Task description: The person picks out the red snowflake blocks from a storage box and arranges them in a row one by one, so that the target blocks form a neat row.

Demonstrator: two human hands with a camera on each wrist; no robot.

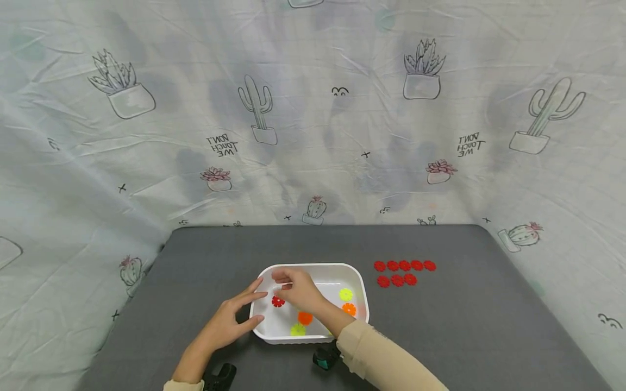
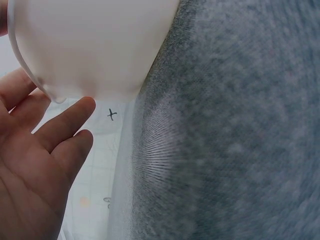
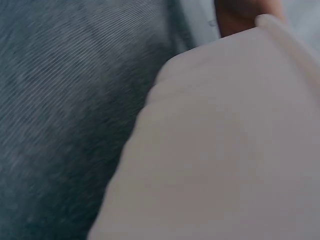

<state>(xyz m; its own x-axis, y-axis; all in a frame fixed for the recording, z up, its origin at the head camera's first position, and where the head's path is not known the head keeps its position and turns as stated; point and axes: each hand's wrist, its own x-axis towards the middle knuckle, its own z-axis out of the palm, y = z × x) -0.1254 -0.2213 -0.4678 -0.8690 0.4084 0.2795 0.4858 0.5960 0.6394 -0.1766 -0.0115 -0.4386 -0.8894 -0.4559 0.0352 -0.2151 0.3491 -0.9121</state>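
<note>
A white plastic tray (image 1: 337, 265) stands on the table with several notched, flower-shaped discs in it. My left hand (image 1: 227, 321) is at its left end, fingers spread and loosely bent, touching the rim. In the left wrist view the left hand (image 2: 35, 155) lies against the tray's outer wall (image 2: 95, 45). Over the tray's left half hovers my right hand (image 1: 298, 290), a gap between thumb and fingers and no disc visible there. Just below its fingertips lies a red disc (image 1: 278, 301). The tray wall (image 3: 215, 140) fills much of the right wrist view.
Orange discs (image 1: 349, 309) and yellow-green discs (image 1: 346, 294) lie in the tray. On the grey table (image 1: 469, 326), right of the tray, red discs (image 1: 404, 265) form two rows. A patterned cloth (image 1: 313, 119) hangs behind and at both sides.
</note>
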